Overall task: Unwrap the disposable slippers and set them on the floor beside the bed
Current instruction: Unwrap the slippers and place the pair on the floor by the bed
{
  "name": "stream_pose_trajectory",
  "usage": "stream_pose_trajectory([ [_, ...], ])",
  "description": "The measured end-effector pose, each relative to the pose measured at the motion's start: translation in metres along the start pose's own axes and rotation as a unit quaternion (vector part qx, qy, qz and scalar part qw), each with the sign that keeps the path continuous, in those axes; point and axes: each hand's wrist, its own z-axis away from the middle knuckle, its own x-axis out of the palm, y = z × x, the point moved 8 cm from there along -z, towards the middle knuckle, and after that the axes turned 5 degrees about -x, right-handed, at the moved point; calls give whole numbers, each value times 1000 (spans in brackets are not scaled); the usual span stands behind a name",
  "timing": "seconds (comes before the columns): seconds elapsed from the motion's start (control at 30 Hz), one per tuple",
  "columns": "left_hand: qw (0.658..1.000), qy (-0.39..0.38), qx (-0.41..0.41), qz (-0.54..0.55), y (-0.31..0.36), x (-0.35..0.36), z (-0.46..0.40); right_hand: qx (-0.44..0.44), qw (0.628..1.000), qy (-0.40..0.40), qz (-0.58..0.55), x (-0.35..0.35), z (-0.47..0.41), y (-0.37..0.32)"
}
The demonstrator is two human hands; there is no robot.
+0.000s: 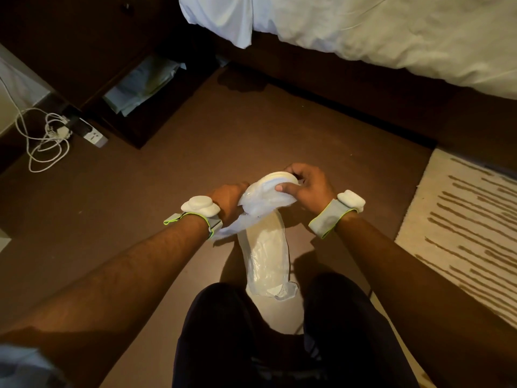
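A pair of white disposable slippers in a clear plastic wrapper hangs between my hands above the brown floor. My right hand pinches the slippers' top end, which sticks out of the wrapper. My left hand grips the bunched wrapper beside it. The lower part of the slippers stays inside the plastic and points down toward my legs. The bed with white bedding runs across the top right.
A dark bedside cabinet stands at the upper left, with pale folded items in its low opening. A white cable and power strip lie at far left. A striped pale rug lies at right.
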Motion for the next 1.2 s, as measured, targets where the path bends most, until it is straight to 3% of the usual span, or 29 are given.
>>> stream_pose_trajectory([
  [0.2,994,-56,-55,82,-19,29,0,29,993,40,-110,-23,-8,0],
  [0.37,991,-69,-84,76,-37,42,-4,75,972,137,-177,-50,-14,15],
  [0.53,984,-129,-115,-48,-69,65,-7,178,908,336,-174,-97,-13,67],
  [0.67,949,-247,-132,-149,-96,95,-4,208,882,412,-97,-113,-1,103],
  [0.83,916,-340,-133,-167,-115,108,6,206,908,358,68,-84,16,124],
  [0.93,919,-325,-152,-163,-128,110,10,269,916,290,65,-52,21,145],
  [1.07,920,-321,-163,-152,-147,117,21,239,951,192,29,11,17,136],
  [1.13,913,-345,-165,-140,-155,119,26,222,955,198,-23,24,17,125],
  [1.2,901,-359,-159,-182,-157,115,29,215,940,256,-64,10,16,115],
])
